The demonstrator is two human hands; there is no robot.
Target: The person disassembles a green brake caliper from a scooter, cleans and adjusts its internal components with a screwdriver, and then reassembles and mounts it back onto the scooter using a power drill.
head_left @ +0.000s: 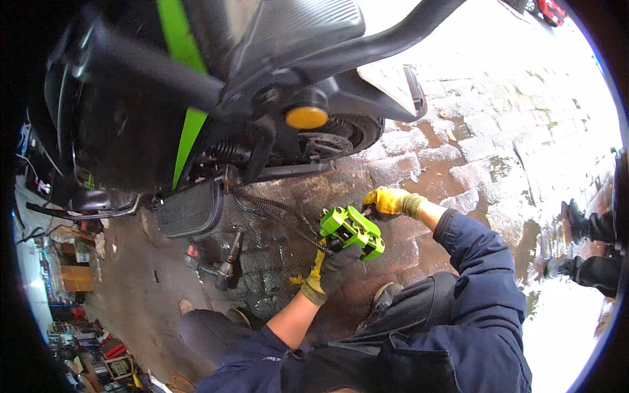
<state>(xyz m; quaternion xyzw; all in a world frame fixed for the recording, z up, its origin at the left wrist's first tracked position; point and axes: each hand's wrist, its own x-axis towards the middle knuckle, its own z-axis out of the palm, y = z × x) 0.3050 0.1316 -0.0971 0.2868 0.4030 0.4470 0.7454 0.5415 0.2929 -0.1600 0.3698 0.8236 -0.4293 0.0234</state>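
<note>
A bright green brake caliper point(350, 230) hangs in front of me, on the end of a dark coiled hose point(278, 208) that runs to the vehicle. My left hand point(334, 270), in a yellow and grey work glove, grips the caliper's lower side. At its upper right edge is my right hand point(388, 202), in a yellow glove, with its fingers closed. A small dark piece shows under those fingertips, too unclear to name.
A black vehicle with green stripes point(190, 144) and an orange reflector point(306, 118) fills the upper left. Beneath it lies a tool with a long shaft point(229, 262). Boxes point(77, 278) and clutter line the left side. Another person's legs point(593, 272) stand at right on wet paving.
</note>
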